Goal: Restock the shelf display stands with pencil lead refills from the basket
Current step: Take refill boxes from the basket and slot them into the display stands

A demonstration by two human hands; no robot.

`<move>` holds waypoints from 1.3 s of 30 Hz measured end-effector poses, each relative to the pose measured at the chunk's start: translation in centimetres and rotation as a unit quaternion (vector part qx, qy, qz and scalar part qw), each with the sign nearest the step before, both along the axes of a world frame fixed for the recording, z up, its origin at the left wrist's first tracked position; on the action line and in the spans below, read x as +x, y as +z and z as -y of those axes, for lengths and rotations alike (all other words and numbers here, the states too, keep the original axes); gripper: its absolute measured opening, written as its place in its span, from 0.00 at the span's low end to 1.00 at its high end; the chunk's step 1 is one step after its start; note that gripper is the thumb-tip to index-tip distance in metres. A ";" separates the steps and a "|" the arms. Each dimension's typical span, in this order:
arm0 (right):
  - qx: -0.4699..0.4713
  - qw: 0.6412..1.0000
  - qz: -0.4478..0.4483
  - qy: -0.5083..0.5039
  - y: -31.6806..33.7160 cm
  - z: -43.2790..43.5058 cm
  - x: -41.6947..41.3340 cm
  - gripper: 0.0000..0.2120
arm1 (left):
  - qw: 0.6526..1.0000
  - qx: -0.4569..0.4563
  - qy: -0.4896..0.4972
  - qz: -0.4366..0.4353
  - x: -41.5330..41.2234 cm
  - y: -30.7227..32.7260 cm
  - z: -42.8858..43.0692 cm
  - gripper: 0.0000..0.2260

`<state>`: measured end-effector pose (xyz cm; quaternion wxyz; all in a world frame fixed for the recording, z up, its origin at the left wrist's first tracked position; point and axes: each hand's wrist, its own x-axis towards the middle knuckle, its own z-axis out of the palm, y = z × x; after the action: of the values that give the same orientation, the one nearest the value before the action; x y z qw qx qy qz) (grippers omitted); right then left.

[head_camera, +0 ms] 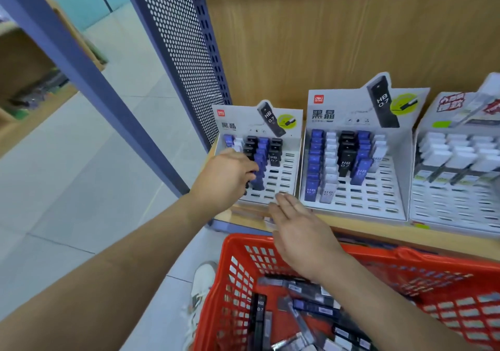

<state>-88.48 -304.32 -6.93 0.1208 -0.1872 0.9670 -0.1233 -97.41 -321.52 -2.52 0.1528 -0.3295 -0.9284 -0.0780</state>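
A wooden shelf [351,225] in a shop aisle carries three stands. The left stand [287,173] is part filled with blue, black and white refills, and the middle stand [378,198] is fuller. The left hand [227,173] is curled at the left stand's blue row [260,158]; whether it grips a refill cannot be told. The right hand [300,233] hovers flat and holds nothing, above the red basket [234,246], where loose refills [311,307] lie
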 end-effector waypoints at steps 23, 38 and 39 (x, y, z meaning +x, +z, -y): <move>0.069 0.989 -0.053 0.117 -2.7 -12.4 8.2 0.15 | 0.984 -0.076 -0.066 0.148 10.7 -4.0 -6.3 0.10; 0.054 0.920 0.302 -0.243 -16.7 -16.3 14.0 0.49 | 0.833 -0.096 0.197 0.508 24.6 -22.9 -9.9 0.40; 0.058 0.918 0.302 -0.249 -16.8 -15.6 14.1 0.49 | 0.842 -0.076 0.202 0.494 25.0 -22.7 -10.2 0.37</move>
<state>-74.39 -288.76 -23.68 0.3835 0.1133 0.9053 -0.1436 -72.39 -311.34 -25.25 -0.3397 -0.0627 -0.9298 -0.1273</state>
